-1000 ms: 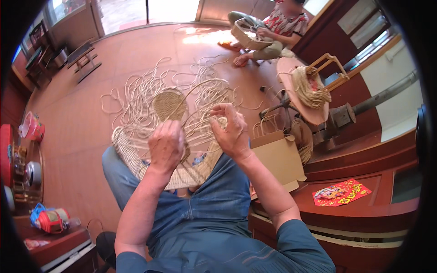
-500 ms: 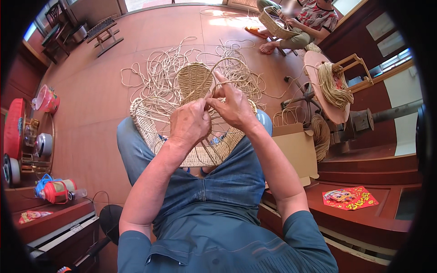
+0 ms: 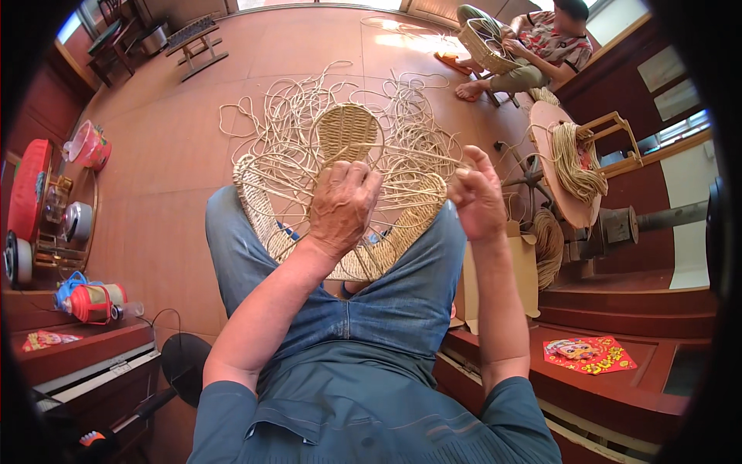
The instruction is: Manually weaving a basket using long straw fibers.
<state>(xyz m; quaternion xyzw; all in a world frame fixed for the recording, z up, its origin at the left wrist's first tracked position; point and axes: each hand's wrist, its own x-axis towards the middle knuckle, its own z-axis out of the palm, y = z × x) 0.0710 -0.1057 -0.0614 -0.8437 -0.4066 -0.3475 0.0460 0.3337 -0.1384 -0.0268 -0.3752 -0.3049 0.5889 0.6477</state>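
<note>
Across my knees rests a half-woven straw-cord piece, with a thick U-shaped woven band (image 3: 407, 224) and a small oval woven panel (image 3: 345, 133) at its far side. Thin cords fan between the two. My left hand (image 3: 345, 203) is closed over the cords just below the panel; its fingertips are hidden under the knuckles. To the right, my right hand (image 3: 478, 197) pinches a cord (image 3: 425, 154) that runs taut from the panel. A loose heap of long cords (image 3: 290, 116) spreads on the floor beyond the piece.
An open cardboard box (image 3: 506, 271) stands by my right knee. Behind it are a coil of cord (image 3: 547, 247) and a round-topped stand with a cord bundle (image 3: 578, 164). A seated person (image 3: 541, 50) holds a basket at the far right. A thermos (image 3: 97, 301) is at left.
My hands have parted: the right has moved out to the right, drawing the cord straight, while the left stays low on the cords. The view has shifted slightly.
</note>
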